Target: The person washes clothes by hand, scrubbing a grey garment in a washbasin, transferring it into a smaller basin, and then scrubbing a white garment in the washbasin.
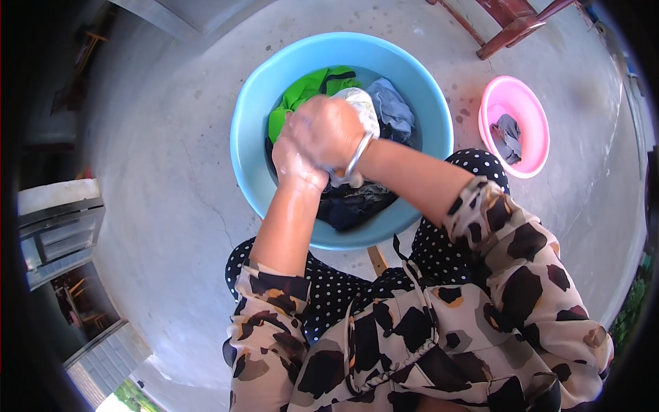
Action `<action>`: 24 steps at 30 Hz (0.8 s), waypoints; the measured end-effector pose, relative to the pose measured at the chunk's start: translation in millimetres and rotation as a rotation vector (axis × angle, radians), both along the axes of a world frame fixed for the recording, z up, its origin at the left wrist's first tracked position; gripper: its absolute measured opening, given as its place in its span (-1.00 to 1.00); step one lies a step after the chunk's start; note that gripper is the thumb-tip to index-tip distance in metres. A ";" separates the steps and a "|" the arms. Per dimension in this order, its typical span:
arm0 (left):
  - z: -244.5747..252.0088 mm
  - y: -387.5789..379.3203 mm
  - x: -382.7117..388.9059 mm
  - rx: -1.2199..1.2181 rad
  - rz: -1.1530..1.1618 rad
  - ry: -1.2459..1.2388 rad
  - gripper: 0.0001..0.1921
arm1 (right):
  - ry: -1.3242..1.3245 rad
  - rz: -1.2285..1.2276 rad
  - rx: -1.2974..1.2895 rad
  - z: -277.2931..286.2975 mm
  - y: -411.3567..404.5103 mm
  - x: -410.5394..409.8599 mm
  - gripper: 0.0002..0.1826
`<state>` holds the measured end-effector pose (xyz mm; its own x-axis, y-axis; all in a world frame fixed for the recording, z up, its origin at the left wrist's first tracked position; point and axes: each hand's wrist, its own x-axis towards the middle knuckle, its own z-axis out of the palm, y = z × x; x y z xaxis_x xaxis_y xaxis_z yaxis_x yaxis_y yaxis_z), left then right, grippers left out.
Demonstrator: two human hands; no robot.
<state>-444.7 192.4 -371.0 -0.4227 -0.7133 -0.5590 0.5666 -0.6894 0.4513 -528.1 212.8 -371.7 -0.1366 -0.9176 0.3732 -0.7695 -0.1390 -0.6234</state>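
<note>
A large light-blue plastic basin [342, 239] stands on the floor between my knees. My left hand [294, 157] and my right hand [329, 131] are pressed together over it, bunched around a wet whitish printed cloth [363, 105] that bulges out beyond the right hand. Motion blurs the fingers, and most of the grip is hidden. My left wrist looks wet, with traces of suds. A silvery bangle [358, 154] circles my right wrist. Around the hands in the basin lie a bright green garment [309, 87], a grey-blue cloth [391, 105] and dark clothes [355, 203].
A smaller pink basin [538, 129] with a grey cloth [507, 139] in it stands to the right. Dark-red wooden furniture legs [509, 38] are at the upper right. Damp spots mark the concrete floor [170, 154]. A wooden piece [377, 260] shows below the blue basin.
</note>
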 end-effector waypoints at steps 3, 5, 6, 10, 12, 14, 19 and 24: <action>2.4 3.8 -9.3 -0.033 -0.088 -0.078 -0.69 | -0.106 -0.086 0.131 -2.4 -6.6 -25.3 -0.77; -7.1 2.9 -4.5 -0.051 -0.090 -0.076 -0.70 | -0.118 -0.048 0.068 -1.4 2.8 -14.9 -0.79; -11.0 -1.2 8.3 -0.083 -0.084 -0.078 -0.70 | -0.140 0.133 -0.140 10.3 6.9 3.8 -0.82; -47.6 -15.9 28.5 -0.063 -0.220 0.210 -0.69 | -0.149 0.242 -0.149 16.0 21.1 20.6 -0.89; -15.8 -14.1 12.7 -0.102 -0.177 0.033 -0.69 | -0.293 -0.004 0.149 4.7 1.1 -12.5 -0.77; 8.9 -14.0 9.8 -0.018 -0.305 0.178 -0.61 | -0.186 -0.039 0.305 -5.0 -9.8 -56.8 -0.75; 10.1 -27.8 21.9 -0.092 -0.309 -0.101 -0.55 | -0.830 0.407 0.471 10.3 0.1 -48.1 -0.19; 24.0 -33.4 21.2 -0.189 -0.227 0.152 -0.46 | -0.648 0.089 0.641 11.8 -2.3 -48.0 -0.51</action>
